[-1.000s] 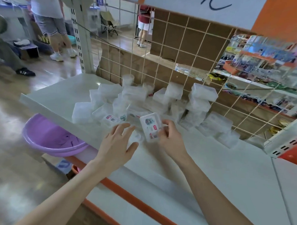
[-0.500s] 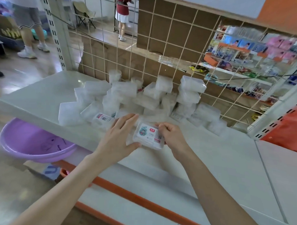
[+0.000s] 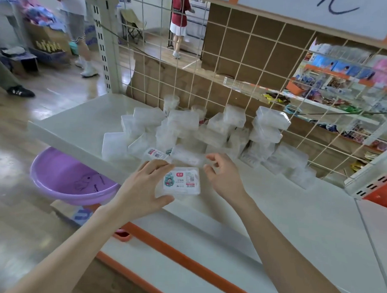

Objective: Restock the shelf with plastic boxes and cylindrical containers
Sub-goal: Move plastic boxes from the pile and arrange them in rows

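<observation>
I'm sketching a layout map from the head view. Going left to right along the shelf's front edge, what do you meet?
purple basin → left hand, gripping the next item → labelled box → right hand → tall stack of clear boxes, further back on the shelf

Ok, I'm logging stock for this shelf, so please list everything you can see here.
labelled plastic box: one, clear with white printed label, front centre, held
second labelled box: one, clear, just behind it, to the left
clear plastic boxes: many, translucent, piled behind those
cylindrical containers: two visible, translucent, back of pile
shelf: one, white, under all of the above
wire grid: one, cream, behind the shelf
basin: one, purple, below the shelf's left end
people: three partly seen, background floor
left hand: one, grips the labelled plastic box
right hand: one, loosely curled beside it, holding nothing
</observation>
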Tool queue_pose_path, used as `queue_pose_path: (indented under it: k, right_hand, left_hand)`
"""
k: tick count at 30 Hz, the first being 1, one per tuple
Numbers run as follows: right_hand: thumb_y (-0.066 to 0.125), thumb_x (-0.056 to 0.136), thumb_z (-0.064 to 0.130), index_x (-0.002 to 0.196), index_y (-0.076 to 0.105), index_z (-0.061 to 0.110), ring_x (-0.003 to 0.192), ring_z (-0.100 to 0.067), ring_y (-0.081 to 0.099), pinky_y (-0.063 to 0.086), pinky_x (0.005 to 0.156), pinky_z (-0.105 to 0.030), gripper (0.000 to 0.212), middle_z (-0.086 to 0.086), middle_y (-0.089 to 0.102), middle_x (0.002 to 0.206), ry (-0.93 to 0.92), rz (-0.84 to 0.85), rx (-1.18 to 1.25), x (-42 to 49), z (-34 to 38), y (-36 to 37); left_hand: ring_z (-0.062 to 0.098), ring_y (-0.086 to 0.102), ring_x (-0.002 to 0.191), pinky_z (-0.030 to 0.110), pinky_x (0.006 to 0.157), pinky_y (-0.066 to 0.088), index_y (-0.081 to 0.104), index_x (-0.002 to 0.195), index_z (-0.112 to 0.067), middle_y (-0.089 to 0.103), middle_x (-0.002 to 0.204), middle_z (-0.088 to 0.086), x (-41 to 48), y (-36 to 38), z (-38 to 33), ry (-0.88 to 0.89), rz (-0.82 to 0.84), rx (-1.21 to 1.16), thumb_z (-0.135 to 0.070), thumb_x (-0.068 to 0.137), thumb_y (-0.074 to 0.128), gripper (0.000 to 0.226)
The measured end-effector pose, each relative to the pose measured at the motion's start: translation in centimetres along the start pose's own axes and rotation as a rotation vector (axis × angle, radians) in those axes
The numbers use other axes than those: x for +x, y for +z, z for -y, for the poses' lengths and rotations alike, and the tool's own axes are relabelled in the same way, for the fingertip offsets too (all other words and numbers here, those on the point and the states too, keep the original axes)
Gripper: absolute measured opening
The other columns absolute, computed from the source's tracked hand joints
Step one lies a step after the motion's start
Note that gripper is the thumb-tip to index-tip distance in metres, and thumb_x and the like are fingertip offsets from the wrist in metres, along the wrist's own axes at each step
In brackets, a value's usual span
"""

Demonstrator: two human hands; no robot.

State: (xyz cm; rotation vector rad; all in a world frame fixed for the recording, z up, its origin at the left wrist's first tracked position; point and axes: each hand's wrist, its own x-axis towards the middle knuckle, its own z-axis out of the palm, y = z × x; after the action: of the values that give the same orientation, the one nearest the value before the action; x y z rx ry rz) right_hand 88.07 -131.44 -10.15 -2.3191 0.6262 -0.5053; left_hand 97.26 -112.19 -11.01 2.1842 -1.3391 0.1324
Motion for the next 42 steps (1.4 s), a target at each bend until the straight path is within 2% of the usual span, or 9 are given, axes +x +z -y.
queue_pose_path:
  k: [3, 11, 13, 16, 19, 23, 32, 37, 42]
  right_hand:
    - [0.055, 0.09, 0.017, 0.128, 0.051, 0.011, 0.119, -0.021, 0.043, 0.028, 0.092, -0.021, 0.039, -0.005, 0.049, 0.13, -0.099, 0.066, -0.19, 1.0, 0.2, 0.8]
    - [0.051, 0.092, 0.016, 0.129, 0.05, 0.009, 0.122, -0.025, 0.043, 0.034, 0.101, -0.036, 0.037, -0.007, 0.05, 0.132, -0.116, 0.069, -0.22, 1.8, 0.0, 1.3]
    - [0.049, 0.094, 0.016, 0.128, 0.051, 0.008, 0.119, -0.024, 0.047, 0.036, 0.096, -0.031, 0.035, -0.007, 0.054, 0.128, -0.075, 0.022, -0.132, 1.7, -0.4, 0.9]
    - [0.048, 0.095, 0.018, 0.123, 0.054, 0.01, 0.101, -0.016, 0.055, 0.036, 0.076, -0.017, 0.03, 0.001, 0.06, 0.108, 0.092, -0.085, 0.151, 1.0, -0.6, -0.2]
    - [0.045, 0.096, 0.021, 0.115, 0.055, 0.014, 0.091, -0.013, 0.057, 0.042, 0.073, -0.021, 0.022, -0.001, 0.061, 0.105, 0.239, -0.163, 0.343, 0.4, -1.3, -1.7]
    - [0.043, 0.098, 0.021, 0.097, 0.053, 0.02, 0.07, -0.001, 0.057, 0.043, 0.053, -0.01, 0.01, 0.007, 0.061, 0.084, 0.353, -0.24, 0.494, -1.1, -2.3, -4.2]
    - [0.042, 0.097, 0.016, 0.085, 0.056, 0.022, 0.059, -0.007, 0.053, 0.044, 0.056, -0.021, 0.019, 0.005, 0.06, 0.075, 0.5, -0.396, 0.535, -5.6, -5.2, -9.1]
    - [0.041, 0.096, 0.015, 0.088, 0.06, 0.017, 0.059, -0.012, 0.05, 0.042, 0.055, -0.022, 0.021, 0.0, 0.056, 0.069, 0.556, -0.415, 0.553, -6.9, -6.4, -9.9]
    - [0.041, 0.097, 0.014, 0.076, 0.06, 0.021, 0.076, -0.021, 0.053, 0.042, 0.064, -0.029, 0.029, -0.01, 0.057, 0.084, 0.55, -0.327, 0.55, -7.1, -6.1, -9.2]
  left_hand:
    - [0.033, 0.053, 0.106, 0.04, 0.086, 0.044, 0.056, 0.124, -0.003, 0.057, 0.118, 0.011, -0.8, -0.5, 0.7, -0.026, -0.008, 0.012, -0.021, 0.061, 0.084, 0.071]
    - [0.029, 0.046, 0.116, 0.036, 0.093, 0.039, 0.053, 0.129, -0.006, 0.054, 0.124, 0.008, -2.2, -1.4, 1.3, -0.122, -0.043, 0.01, -0.019, 0.067, 0.081, 0.07]
    - [0.028, 0.047, 0.116, 0.032, 0.093, 0.037, 0.052, 0.129, -0.006, 0.053, 0.125, 0.008, -2.2, -1.4, 1.1, -0.128, -0.04, 0.002, -0.019, 0.067, 0.081, 0.07]
    - [0.03, 0.049, 0.113, 0.029, 0.089, 0.035, 0.055, 0.126, -0.005, 0.055, 0.122, 0.009, -1.9, -0.9, 0.4, -0.111, -0.034, -0.02, -0.017, 0.065, 0.083, 0.069]
    - [0.029, 0.049, 0.113, 0.029, 0.089, 0.034, 0.055, 0.126, -0.006, 0.055, 0.122, 0.007, -1.0, 0.1, -0.9, -0.057, -0.03, -0.03, -0.021, 0.066, 0.082, 0.067]
    - [0.026, 0.048, 0.116, 0.032, 0.09, 0.04, 0.054, 0.127, -0.008, 0.054, 0.124, 0.004, 0.4, 1.9, -3.1, 0.021, -0.002, -0.051, -0.031, 0.071, 0.077, 0.065]
    - [0.013, 0.033, 0.127, 0.023, 0.098, 0.031, 0.037, 0.139, -0.018, 0.038, 0.139, -0.008, 2.8, 7.7, -7.2, 0.108, 0.248, -0.062, -0.042, 0.081, 0.062, 0.068]
    - [0.014, 0.032, 0.129, 0.026, 0.097, 0.034, 0.026, 0.143, -0.019, 0.033, 0.144, -0.005, 3.0, 8.5, -7.3, 0.054, 0.271, -0.138, -0.033, 0.081, 0.062, 0.073]
    - [0.017, 0.03, 0.131, 0.025, 0.1, 0.028, 0.021, 0.145, -0.02, 0.026, 0.146, -0.003, 3.0, 7.9, -8.1, 0.072, 0.225, -0.212, -0.033, 0.08, 0.065, 0.08]
